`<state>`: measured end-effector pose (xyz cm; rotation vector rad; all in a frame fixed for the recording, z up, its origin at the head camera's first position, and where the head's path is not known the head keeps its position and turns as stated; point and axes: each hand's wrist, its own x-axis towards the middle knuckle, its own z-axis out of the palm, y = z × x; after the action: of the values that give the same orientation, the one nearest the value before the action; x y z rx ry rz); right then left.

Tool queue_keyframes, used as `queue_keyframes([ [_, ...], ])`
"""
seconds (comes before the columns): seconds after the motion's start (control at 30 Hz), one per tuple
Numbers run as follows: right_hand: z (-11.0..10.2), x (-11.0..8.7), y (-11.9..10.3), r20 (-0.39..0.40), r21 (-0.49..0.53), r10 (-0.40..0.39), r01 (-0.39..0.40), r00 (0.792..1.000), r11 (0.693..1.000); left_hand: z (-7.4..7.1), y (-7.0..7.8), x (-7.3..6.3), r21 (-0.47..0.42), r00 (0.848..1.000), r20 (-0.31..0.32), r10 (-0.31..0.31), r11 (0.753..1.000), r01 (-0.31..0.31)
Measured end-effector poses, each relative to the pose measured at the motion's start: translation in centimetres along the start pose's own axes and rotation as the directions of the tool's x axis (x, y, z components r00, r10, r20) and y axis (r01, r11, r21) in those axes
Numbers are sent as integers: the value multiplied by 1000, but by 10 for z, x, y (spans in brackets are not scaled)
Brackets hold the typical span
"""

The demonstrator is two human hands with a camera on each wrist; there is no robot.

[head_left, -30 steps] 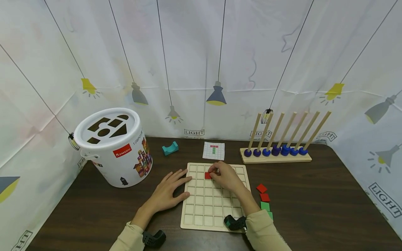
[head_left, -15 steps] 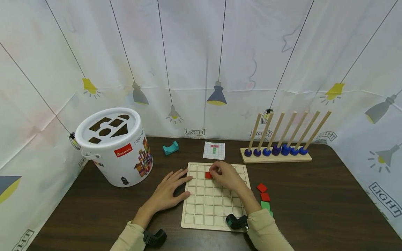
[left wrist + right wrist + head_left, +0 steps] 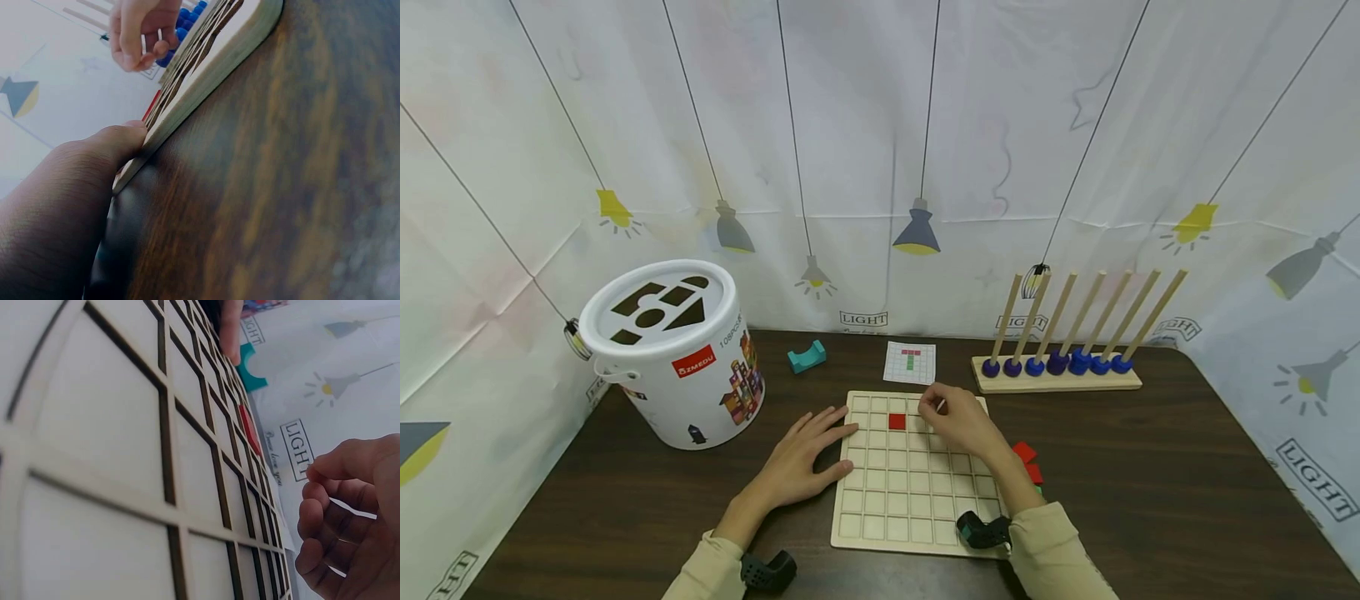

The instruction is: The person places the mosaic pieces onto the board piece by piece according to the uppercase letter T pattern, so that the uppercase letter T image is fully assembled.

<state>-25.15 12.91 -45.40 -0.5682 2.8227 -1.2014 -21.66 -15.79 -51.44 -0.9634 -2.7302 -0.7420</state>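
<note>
In the head view, a pale wooden grid board (image 3: 887,504) lies on the dark table. One red square tile (image 3: 897,422) sits in a cell of its second row from the back. My left hand (image 3: 808,458) is spread flat, fingertips and thumb at the board's left edge. Over the board's back right part, my right hand (image 3: 958,421) hovers to the right of the tile. The right wrist view shows its fingers (image 3: 312,509) loosely curled, thumb by the index finger, nothing visible between them. Behind the board lies a card (image 3: 910,371) printed with a red-and-green T on a grid.
Loose red tiles (image 3: 1026,452) lie right of the board, and my right forearm mostly hides a green one (image 3: 1038,491). A peg rack (image 3: 1052,382) with blue beads stands back right. At left are a white bucket (image 3: 662,383) and a teal arch block (image 3: 807,358).
My right hand has let go of the red tile and moved right, leaving the tile in its cell in full view. My left hand has stayed in place.
</note>
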Motion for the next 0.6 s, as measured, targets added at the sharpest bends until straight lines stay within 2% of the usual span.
queue_keyframes([
  [0.3, -17, -12, 7, -24, 10, 24, -23, 999, 1000, 1, 0, 0, 7, 1000, -6, -7, 1000, 7],
  [0.6, -33, -25, 27, -26, -16, 69, -69, 997, 997, 0, 1, -1, 0, 1000, -10, -9, 1000, 9],
])
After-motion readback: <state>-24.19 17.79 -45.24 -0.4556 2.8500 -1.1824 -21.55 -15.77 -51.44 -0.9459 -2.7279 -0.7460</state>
